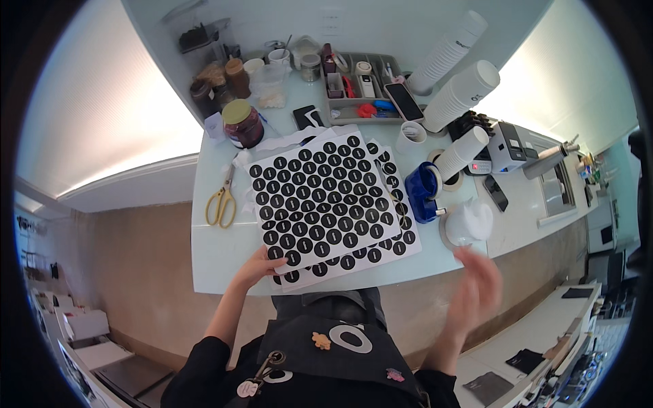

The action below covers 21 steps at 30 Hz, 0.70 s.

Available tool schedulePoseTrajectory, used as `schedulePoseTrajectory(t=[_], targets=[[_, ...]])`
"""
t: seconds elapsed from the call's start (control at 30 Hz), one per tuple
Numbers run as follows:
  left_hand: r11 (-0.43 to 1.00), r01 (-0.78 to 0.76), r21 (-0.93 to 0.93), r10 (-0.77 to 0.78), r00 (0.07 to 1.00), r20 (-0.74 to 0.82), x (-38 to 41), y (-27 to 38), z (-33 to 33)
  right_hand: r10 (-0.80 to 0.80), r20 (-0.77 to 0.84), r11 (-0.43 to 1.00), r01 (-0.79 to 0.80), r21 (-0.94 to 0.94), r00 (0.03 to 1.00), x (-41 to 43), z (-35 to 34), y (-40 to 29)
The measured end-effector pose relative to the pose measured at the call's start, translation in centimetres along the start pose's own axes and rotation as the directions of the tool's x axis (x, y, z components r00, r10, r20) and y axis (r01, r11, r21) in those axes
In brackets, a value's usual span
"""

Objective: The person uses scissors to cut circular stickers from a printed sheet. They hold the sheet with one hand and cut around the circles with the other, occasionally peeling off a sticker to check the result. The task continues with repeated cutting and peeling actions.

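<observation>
My left hand [259, 269] pinches the lower left corner of a white sheet of round black stickers [316, 204], thumb on top. The sheet tilts over a second sticker sheet [357, 265], which shows along its right and lower edges. The stickers bear small white writing. My right hand [477, 285] is raised off the table's right front edge, blurred, with its thumb apart and nothing visible in it. Closest to it is a glossy white rounded object [468, 223], whose kind I cannot tell. A blue tape dispenser [422, 196] stands right of the sheets.
Yellow-handled scissors [221, 206] lie left of the sheets. Behind are a jar with a yellow lid [243, 125], a grey organizer tray [334, 120] and a smartphone [404, 102]. Stacked paper cups [461, 97] lean at the right, near a second phone [495, 194].
</observation>
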<state>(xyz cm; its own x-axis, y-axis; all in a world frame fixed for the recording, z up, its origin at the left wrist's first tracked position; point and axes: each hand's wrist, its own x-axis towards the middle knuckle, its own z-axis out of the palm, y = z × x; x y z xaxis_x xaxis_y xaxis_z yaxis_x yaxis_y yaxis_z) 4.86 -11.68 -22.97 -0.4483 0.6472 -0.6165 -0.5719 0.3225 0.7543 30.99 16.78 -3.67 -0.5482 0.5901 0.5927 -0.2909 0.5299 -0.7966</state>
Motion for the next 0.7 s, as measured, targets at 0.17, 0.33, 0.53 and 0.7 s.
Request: schedulePoseTrajectory(t=[0.17,0.33,0.53,0.7], targets=[[0.997,-0.069,0.045,0.075,0.987,-0.141,-0.4,-0.3,0.4,-0.368,0.312,0.925,0.379,0.027,0.876,1.0,0.4,-8.2],[0.942,-0.332,0.04,0.334,0.927,-0.17,-1.7,1.3,2.2,-0.369,0.4,0.923,0.379,0.058,0.839,1.6,2.8,-9.3],[0.919,-0.148,-0.364,0.114,0.987,-0.114,-1.4,2.9,1.8,-0.205,0.447,0.966,0.105,0.238,0.871,2.2,2.8,-10.9],[0.947,-0.271,-0.171,0.251,0.959,-0.129,-1.3,3.6,1.4,0.385,0.452,0.914,-0.401,-0.065,0.805,5.6,4.0,2.8]])
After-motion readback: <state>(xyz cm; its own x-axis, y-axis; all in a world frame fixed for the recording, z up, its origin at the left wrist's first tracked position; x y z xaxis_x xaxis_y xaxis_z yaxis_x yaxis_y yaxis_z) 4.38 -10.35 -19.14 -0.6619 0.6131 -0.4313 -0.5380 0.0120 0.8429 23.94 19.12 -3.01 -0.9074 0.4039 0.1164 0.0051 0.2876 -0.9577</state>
